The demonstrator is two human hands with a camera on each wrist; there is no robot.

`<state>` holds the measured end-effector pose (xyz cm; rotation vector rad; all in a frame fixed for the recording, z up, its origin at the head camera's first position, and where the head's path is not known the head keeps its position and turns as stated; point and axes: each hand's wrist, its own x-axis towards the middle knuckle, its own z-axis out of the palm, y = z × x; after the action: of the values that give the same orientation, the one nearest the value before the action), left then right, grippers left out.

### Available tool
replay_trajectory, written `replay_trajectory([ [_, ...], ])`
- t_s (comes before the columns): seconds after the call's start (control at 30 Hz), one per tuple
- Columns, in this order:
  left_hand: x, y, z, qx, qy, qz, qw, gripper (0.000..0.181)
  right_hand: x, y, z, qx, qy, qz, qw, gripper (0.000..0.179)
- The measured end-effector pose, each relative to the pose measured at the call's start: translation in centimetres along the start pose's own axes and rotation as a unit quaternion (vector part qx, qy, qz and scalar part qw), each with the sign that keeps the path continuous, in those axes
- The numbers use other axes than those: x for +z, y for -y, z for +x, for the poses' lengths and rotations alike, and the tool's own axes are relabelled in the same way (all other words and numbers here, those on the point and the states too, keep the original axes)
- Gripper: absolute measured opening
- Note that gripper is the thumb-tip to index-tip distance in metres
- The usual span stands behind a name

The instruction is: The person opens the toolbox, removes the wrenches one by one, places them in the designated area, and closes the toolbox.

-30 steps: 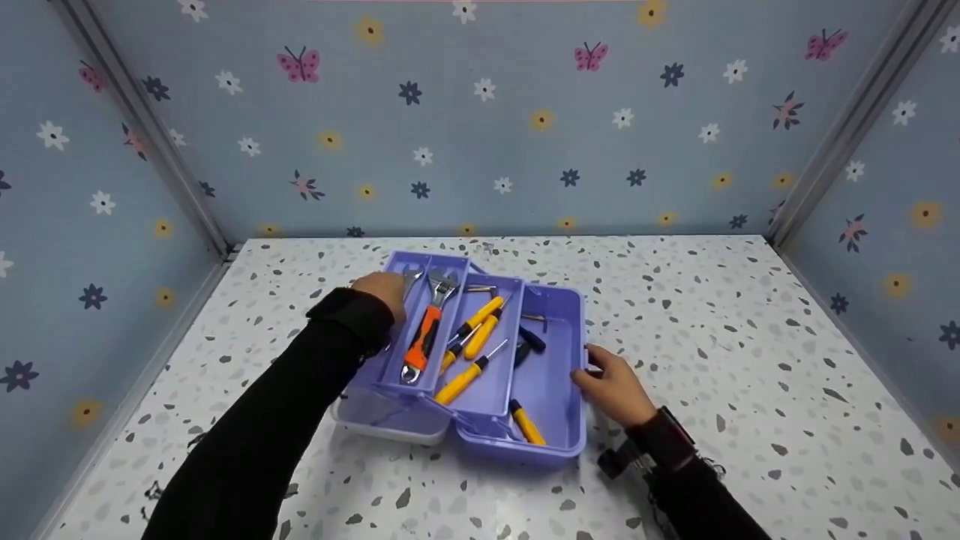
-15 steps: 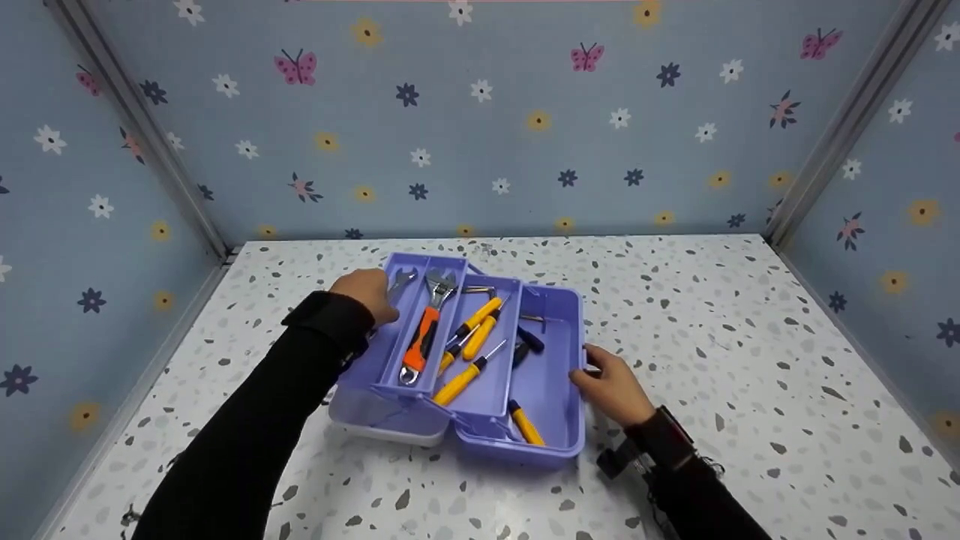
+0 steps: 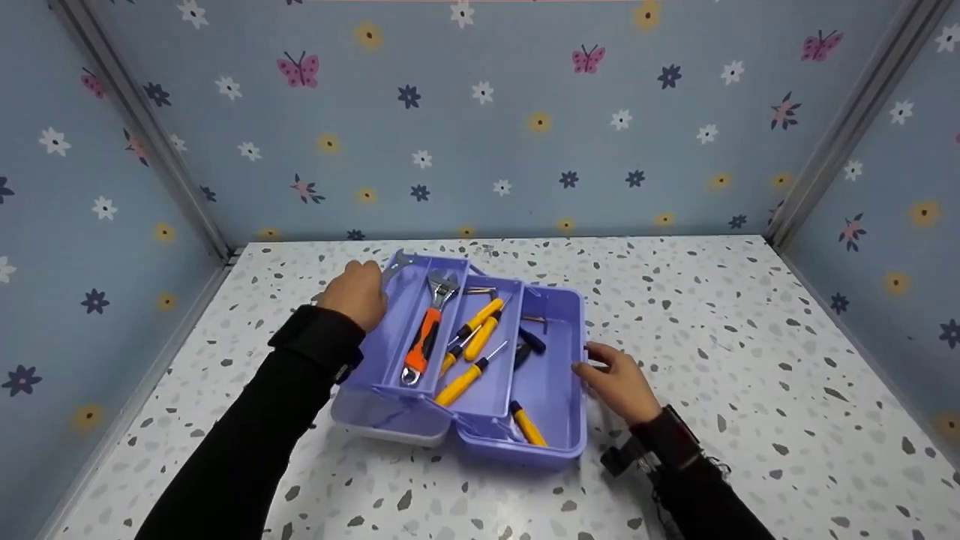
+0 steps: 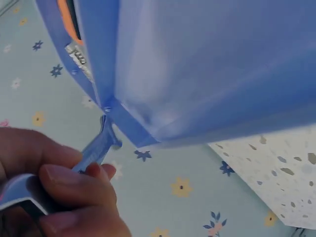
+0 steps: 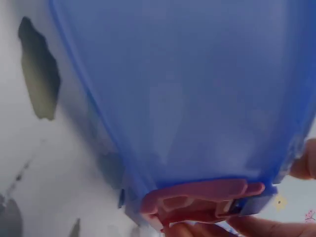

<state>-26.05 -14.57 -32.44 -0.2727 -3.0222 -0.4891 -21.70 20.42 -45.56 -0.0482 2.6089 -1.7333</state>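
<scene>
My left hand grips a silver open-end wrench at the left edge of a purple toolbox. In the left wrist view, the fingers pinch the wrench's shank, and its open head points toward a corner of the box. My right hand holds the box's right wall, thumb at the rim and fingers on the outer side by a red latch. An adjustable wrench with an orange and black handle lies in the neighbouring tray compartment.
Several yellow-handled screwdrivers lie in the middle tray. The deep right section holds another yellow handle and a black-handled tool. The lid lies folded out at left on the speckled table. Flowered panels enclose the table.
My left hand has moved left and away from me, and the wrench has come up out of the left compartment with it. The right hand stays on the toolbox wall.
</scene>
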Motion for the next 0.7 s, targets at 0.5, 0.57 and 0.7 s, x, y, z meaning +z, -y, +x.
replay_trajectory([
  [0.5,3.8,-6.0,-5.2,0.163,-0.15,-0.12,0.9677,0.03,0.1,3.3,-1.5,-0.063,-0.082,0.122,0.9871,0.036],
  [0.57,4.7,-6.9,-6.0,0.186,-0.153,-0.125,0.9625,0.03,0.4,3.7,-1.9,-0.073,-0.074,0.111,0.9884,0.034],
  [0.7,6.7,-8.5,-7.3,0.22,-0.148,-0.142,0.9537,0.032,1.1,4.3,-2.9,-0.098,-0.038,0.1,0.9895,0.029],
])
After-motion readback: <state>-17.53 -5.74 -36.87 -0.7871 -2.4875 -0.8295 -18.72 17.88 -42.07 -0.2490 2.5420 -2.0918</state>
